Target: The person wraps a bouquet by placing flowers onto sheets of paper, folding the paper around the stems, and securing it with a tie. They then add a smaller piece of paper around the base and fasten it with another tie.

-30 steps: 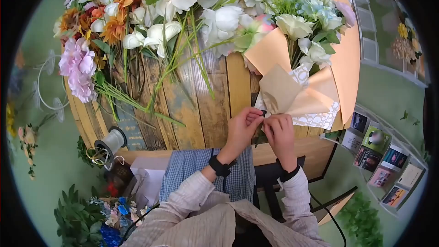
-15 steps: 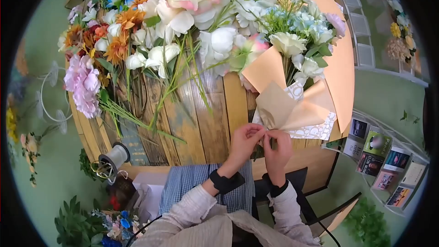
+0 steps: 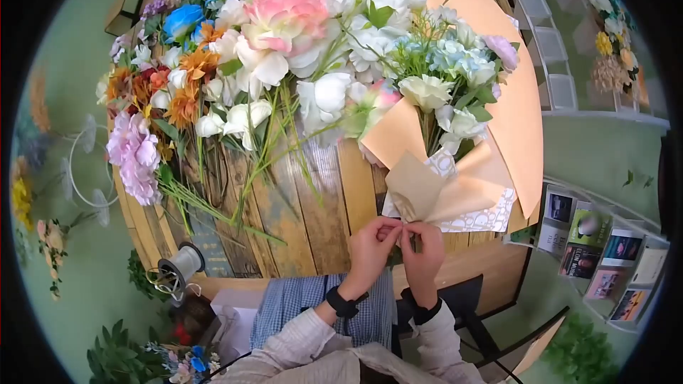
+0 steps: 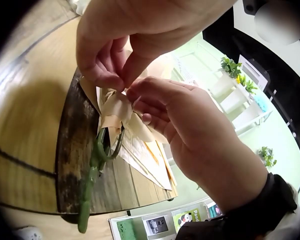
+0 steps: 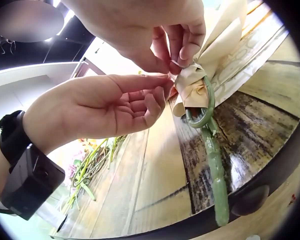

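Note:
A bouquet of white, pale blue and lilac flowers (image 3: 455, 71) lies on the wooden table, its neck gathered in peach and tan wrapping paper (image 3: 416, 188). At this neck my left hand (image 3: 370, 249) and right hand (image 3: 423, 252) meet fingertip to fingertip. Each pinches a thin pale tie (image 5: 176, 64) between thumb and forefinger; fingers hide most of it. Below the gathered paper, green stems (image 5: 217, 175) stick out past the hands, one bent into a loop. In the left wrist view the wrapped neck (image 4: 115, 107) sits right under the fingertips.
Loose pink, white and orange flowers (image 3: 284, 21) cover the table's far and left side, their long stems (image 3: 249, 178) trailing nearer. A spool (image 3: 183, 263) stands at the table's front left edge. Peach paper (image 3: 519, 128) lies under the bouquet. A magazine rack (image 3: 605, 256) stands at right.
The head view has tilted up, so the table and hands sit lower in it. Both hands stay at the bouquet's neck, and their fingertips have drawn close together.

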{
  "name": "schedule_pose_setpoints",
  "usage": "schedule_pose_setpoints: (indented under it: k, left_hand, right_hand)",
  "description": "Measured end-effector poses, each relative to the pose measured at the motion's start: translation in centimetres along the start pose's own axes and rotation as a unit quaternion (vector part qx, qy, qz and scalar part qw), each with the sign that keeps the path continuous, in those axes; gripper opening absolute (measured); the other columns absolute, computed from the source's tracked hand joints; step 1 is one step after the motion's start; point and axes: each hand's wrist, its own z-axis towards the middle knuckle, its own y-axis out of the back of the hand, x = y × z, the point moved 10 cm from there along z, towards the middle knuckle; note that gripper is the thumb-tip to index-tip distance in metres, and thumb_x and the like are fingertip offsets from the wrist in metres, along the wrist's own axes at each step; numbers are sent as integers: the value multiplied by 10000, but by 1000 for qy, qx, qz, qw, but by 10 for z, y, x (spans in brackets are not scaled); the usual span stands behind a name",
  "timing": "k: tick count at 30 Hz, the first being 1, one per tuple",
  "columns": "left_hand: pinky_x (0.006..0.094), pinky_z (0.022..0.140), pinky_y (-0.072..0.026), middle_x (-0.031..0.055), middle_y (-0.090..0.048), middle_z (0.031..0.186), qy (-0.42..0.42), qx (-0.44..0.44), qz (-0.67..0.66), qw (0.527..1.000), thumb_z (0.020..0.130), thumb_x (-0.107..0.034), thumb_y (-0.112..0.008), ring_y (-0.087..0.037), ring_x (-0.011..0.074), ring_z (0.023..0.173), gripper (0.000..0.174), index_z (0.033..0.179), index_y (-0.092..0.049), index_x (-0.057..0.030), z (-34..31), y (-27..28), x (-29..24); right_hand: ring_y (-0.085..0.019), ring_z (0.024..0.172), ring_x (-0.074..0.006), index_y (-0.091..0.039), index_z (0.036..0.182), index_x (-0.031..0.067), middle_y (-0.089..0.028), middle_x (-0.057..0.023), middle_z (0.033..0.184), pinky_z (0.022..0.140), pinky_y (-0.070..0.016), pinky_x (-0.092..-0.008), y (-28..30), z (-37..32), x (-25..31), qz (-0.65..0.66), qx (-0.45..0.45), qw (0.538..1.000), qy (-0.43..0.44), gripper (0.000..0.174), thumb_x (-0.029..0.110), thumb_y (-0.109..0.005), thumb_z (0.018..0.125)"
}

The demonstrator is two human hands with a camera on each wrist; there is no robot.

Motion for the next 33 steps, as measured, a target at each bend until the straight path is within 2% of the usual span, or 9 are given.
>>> schedule_pose_setpoints:
  k: [5,9,15,17,21,23,25,29,33]
  left_hand:
    - [207,514,-437,60,-584,627,-13,20,71,997,733,-71,-605,-545,81,553,104,804,-598,5,0,-1,-12]
    - [202,559,-449,46,-605,659,31,42,81,995,728,-63,-608,-549,73,582,109,807,-607,12,2,-3,-5]
    - [207,534,-439,45,-600,631,37,81,114,990,726,-64,-594,-545,72,571,128,823,-611,18,6,-7,-9]
    - [209,527,-437,41,-597,622,36,100,119,987,726,-61,-587,-542,73,565,136,831,-611,21,5,-11,-7]
    - [200,561,-431,33,-596,675,94,122,32,988,741,-55,-555,-538,79,602,148,854,-610,23,3,-15,24]
    - [195,577,-429,32,-595,699,111,133,-13,985,757,-60,-537,-535,79,621,150,860,-609,20,2,-16,28]
    - [192,596,-426,31,-591,737,194,160,-124,960,793,-77,-490,-534,79,651,172,879,-603,19,-2,-21,37]
    - [191,588,-427,24,-587,734,175,169,-107,964,819,-96,-455,-530,79,648,197,891,-595,24,-2,-24,33]
    - [225,575,-425,80,-584,712,56,171,99,979,802,-96,-469,-538,121,629,177,892,-582,7,1,-22,2]
  right_hand:
    - [-519,674,-226,-558,767,32,-567,-79,756,590,-418,-293,3,-2,0,8,-13,1000,8,142,-24,-618,651]
    - [-514,662,-223,-559,770,35,-565,-78,751,582,-415,-292,4,0,3,4,-15,1000,25,141,-22,-616,654]
    - [-504,648,-229,-558,781,39,-560,-78,745,582,-408,-304,0,6,0,12,47,999,7,136,-8,-609,663]
    - [-519,656,-210,-568,780,34,-554,-79,743,583,-412,-275,-2,8,4,2,57,998,40,136,-22,-613,664]
    - [-516,698,-240,-555,782,44,-557,-74,762,616,-412,-318,-3,8,3,15,68,997,32,153,-5,-611,648]
    - [-520,716,-243,-554,787,38,-556,-78,777,626,-418,-323,-5,5,10,-9,71,994,83,165,-11,-610,639]
    - [-520,720,-248,-553,790,34,-556,-83,787,629,-420,-324,-6,2,14,-26,64,992,106,175,-15,-612,632]
    - [-520,728,-261,-552,801,25,-558,-97,800,639,-426,-324,-2,-4,17,-43,32,987,149,206,-28,-621,614]
    - [-521,723,-259,-545,792,24,-563,-95,801,632,-424,-316,2,-3,9,-12,16,994,112,204,-33,-624,612]
